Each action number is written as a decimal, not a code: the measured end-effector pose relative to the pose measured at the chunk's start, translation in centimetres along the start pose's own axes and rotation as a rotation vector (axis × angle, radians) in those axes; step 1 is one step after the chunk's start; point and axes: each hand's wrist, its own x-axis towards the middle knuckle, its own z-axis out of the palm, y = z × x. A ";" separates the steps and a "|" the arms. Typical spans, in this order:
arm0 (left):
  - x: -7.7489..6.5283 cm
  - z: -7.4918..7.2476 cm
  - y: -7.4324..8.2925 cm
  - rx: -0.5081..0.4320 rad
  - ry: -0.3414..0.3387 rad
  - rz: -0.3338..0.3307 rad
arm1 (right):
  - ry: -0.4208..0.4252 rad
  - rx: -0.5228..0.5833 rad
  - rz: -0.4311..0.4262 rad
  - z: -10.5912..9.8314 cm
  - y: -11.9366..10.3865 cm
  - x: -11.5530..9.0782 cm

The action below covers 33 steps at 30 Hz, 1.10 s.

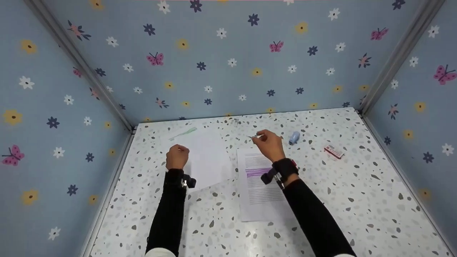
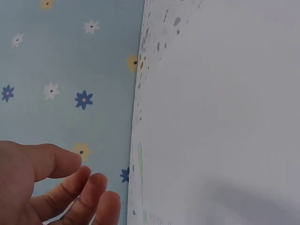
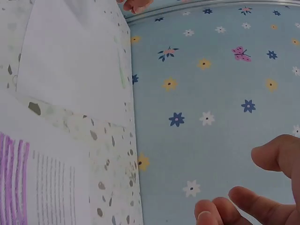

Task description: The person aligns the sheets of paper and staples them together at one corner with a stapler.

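I'm watching a white, purple-striped printed paper sheet (image 1: 261,191) lying lengthwise front to back, its far end under the nearer, bare right hand (image 1: 270,145); that and the bare left hand (image 1: 177,157) are holding nothing, fingers (image 3: 258,204) loosely bent, thumbs (image 3: 276,157) apart.

On my head feed I've got three pale-blue flower-print walls: back (image 1: 235,39), left (image 1: 35,132), right (image 1: 410,110); print is white, mustard-yellow and navy flowers (image 1: 253,19), plus spotted pink butterflies (image 1: 276,46) and small leafy sprigs; grey metal-look corner strips, left (image 1: 85,67) and right (image 1: 397,57), slant down to the rear table corners; white terrazzo-look tabletop (image 1: 214,228) with grey and brownish flecks runs to the back wall; I read the light as fairly even, with a soft glare near the tabletop's front; both wrist feeds show me the same walls, dimmer.
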 end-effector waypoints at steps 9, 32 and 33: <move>2.0 -2.0 -3.2 0.066 -0.071 -0.021 | -0.074 -0.005 0.014 4.3 -1.6 2.8; 2.9 -1.4 -7.1 0.105 -0.118 -0.126 | -0.266 -0.018 0.278 13.0 2.2 3.7; 3.0 -1.3 -7.2 0.098 -0.110 -0.125 | -0.269 -0.012 0.282 13.2 2.1 3.8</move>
